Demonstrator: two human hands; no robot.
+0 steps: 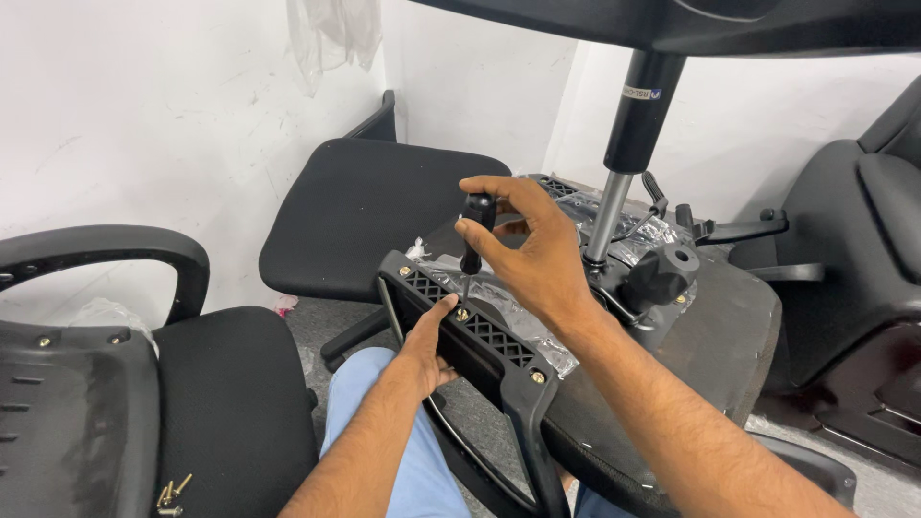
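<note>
My right hand (531,251) grips a black-handled screwdriver (473,236) held upright, its tip on a brass screw (462,314) in a black plastic armrest bracket (477,336). The bracket lies on the underside of an upturned office chair seat (715,341), partly wrapped in clear plastic. My left hand (428,343) presses against the bracket's near edge just below the screw. Two more brass screws sit in the bracket, one at each end.
A gas-lift cylinder (628,134) rises from the seat mechanism with a black knob (662,273) beside it. A black chair (369,216) stands behind, another chair (125,384) at left with loose screws (171,492) on its seat. Black chair parts (863,259) fill the right.
</note>
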